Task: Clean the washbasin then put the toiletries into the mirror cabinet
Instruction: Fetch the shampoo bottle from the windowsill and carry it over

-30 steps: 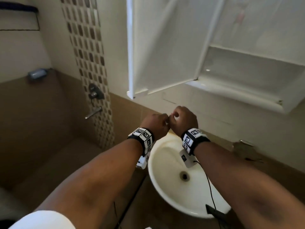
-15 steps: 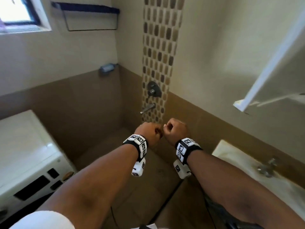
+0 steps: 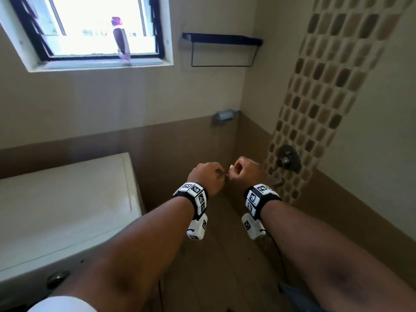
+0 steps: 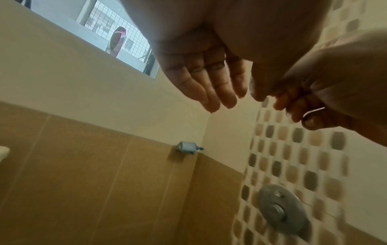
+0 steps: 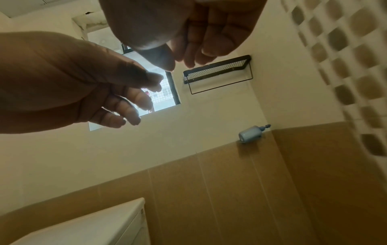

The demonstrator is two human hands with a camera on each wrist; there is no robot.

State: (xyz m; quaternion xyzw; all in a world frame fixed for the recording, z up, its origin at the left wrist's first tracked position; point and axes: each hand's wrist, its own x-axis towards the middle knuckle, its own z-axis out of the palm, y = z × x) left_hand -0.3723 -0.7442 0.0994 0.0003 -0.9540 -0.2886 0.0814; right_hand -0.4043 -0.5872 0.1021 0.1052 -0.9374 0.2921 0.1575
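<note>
Neither the washbasin nor the mirror cabinet is in any view, and no toiletries show near the hands. My left hand (image 3: 208,176) and right hand (image 3: 244,171) hang close together in mid-air in front of the brown tiled wall, almost touching. In the left wrist view the left hand (image 4: 209,79) has relaxed, nearly straight fingers with nothing in them. The right hand (image 5: 199,33) is loosely curled and also holds nothing. Each wrist view catches the other hand too: the right hand (image 4: 324,92) and the left hand (image 5: 73,86).
A white washing machine (image 3: 67,210) stands at the left. Above it is a window (image 3: 90,30) with a bottle (image 3: 120,39) on its sill. A black wire shelf (image 3: 221,39), a small blue dispenser (image 3: 225,114) and a wall tap fitting (image 3: 288,159) on the mosaic strip are ahead.
My view has swung left, away from the washbasin and the open cabinet, which have left the frame. Both hands have stayed together in front of me, holding nothing.
</note>
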